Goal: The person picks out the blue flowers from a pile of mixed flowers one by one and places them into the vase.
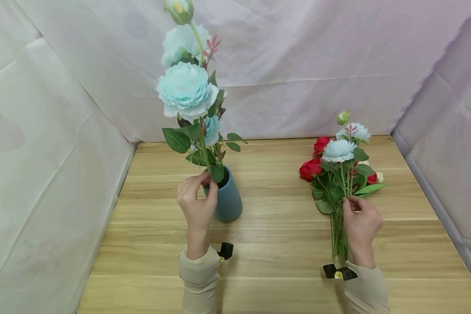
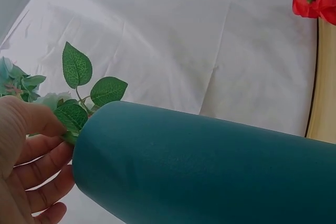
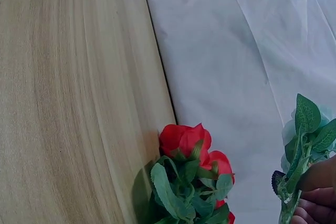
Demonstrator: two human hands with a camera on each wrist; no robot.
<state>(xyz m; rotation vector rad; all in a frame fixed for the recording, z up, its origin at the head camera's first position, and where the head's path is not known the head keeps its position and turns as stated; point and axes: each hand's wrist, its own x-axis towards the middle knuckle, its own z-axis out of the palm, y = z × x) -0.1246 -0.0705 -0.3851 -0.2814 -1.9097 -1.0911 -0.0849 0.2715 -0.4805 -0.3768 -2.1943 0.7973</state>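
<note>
At the left, a blue vase [image 1: 228, 201] stands on the table with tall artificial flowers in its mouth. My left hand [image 1: 196, 200] pinches a flower stem right at the rim, below a large pale blue bloom [image 1: 186, 91]. The left wrist view shows thumb and fingertips beside the vase [image 2: 199, 161], close to green leaves [image 2: 77, 66]. Over on the right, my right hand [image 1: 363, 222] pinches the stem of a pale blue flower [image 1: 339, 151] above a lying bunch. In the right wrist view, that hand [image 3: 319, 195] grips below the leaves [image 3: 307, 114].
Red flowers [image 1: 310, 170], green leaves and long stems [image 1: 339, 240] lie on the wooden table [image 1: 274, 253] under the right hand. Pale cloth walls [image 1: 298, 65] close off the back and both sides. Each wrist wears a black camera mount.
</note>
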